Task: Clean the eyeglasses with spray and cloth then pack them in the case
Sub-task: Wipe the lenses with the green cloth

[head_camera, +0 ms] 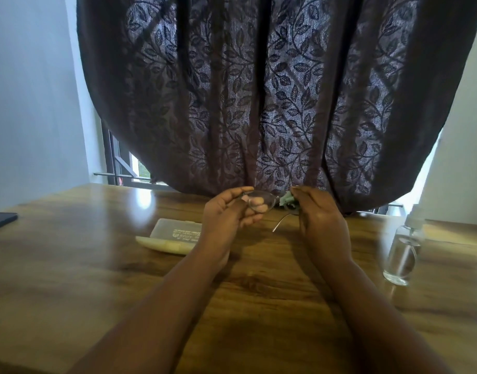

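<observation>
Leaf-patterned curtain [259,90] behind wooden table [70,265]

The left hand [229,211] held the eyeglasses [261,202] up above the wooden table [70,265], fingers showing through one lens, while the right hand [319,214] pinched a pale green cloth [286,199] against the other. A light case [175,236] lay open on the table just left of the hands. A clear spray bottle [404,249] stood upright well to the right, before a dark leaf-patterned curtain [259,90].

Wooden table [83,265] — case [172,236], spray bottle [403,255]
</observation>
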